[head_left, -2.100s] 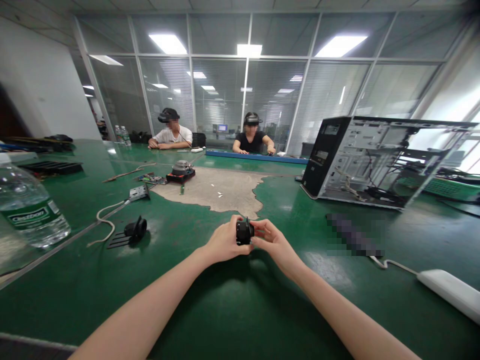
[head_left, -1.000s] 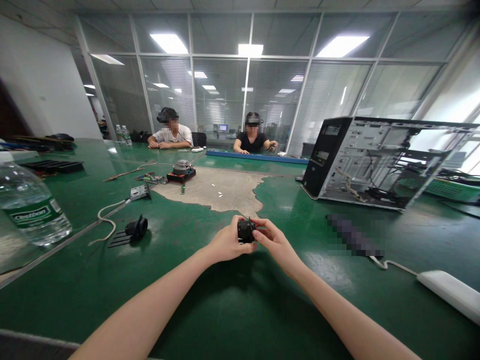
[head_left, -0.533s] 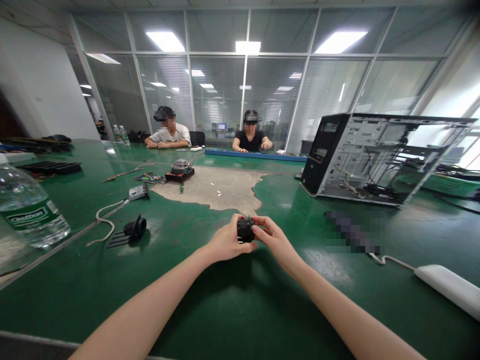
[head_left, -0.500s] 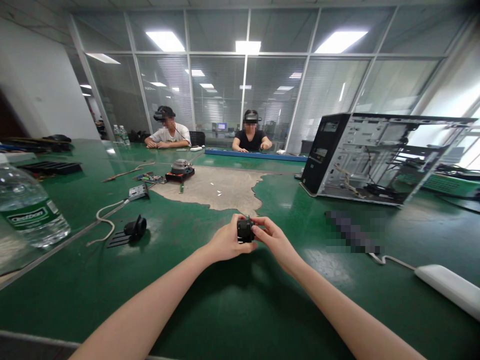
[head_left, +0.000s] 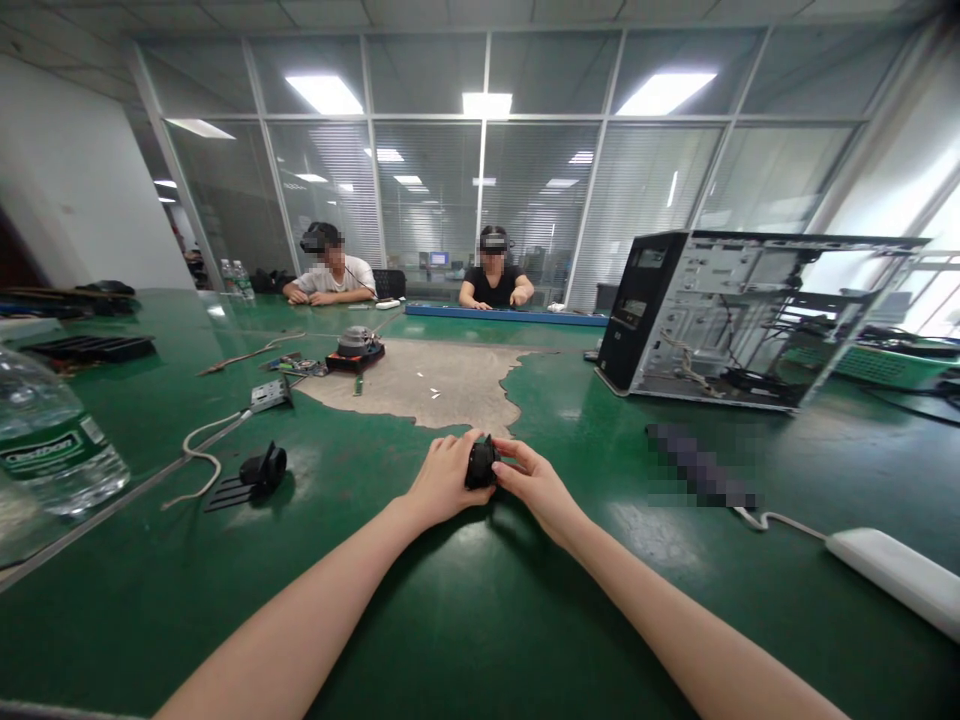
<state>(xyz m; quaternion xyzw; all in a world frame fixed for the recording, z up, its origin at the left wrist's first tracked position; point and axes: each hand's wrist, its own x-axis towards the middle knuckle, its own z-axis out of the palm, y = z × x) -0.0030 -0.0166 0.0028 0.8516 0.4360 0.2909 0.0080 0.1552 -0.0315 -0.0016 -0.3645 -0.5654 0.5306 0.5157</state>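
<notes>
Between my two hands, just above the green tabletop [head_left: 525,620], is a small black round part [head_left: 481,466]; its exact kind does not show. My left hand [head_left: 444,476] wraps around its left side, thumb underneath. From the right, my right hand [head_left: 531,474] pinches its edge with thumb and fingers. On the table to the left lies another black piece [head_left: 259,473] with a round end and several flat prongs. Neither hand touches it.
An open computer case [head_left: 720,320] stands at the right, near a white power strip [head_left: 892,575]. A water bottle [head_left: 56,440] is at the left. Circuit parts and a cable-ended metal box [head_left: 268,394] lie farther back. Two people [head_left: 330,270] sit across the table.
The black part has turned slightly in my hands, showing more of its dark face. My left fingers reach farther over its top. The whole view has shifted a little.
</notes>
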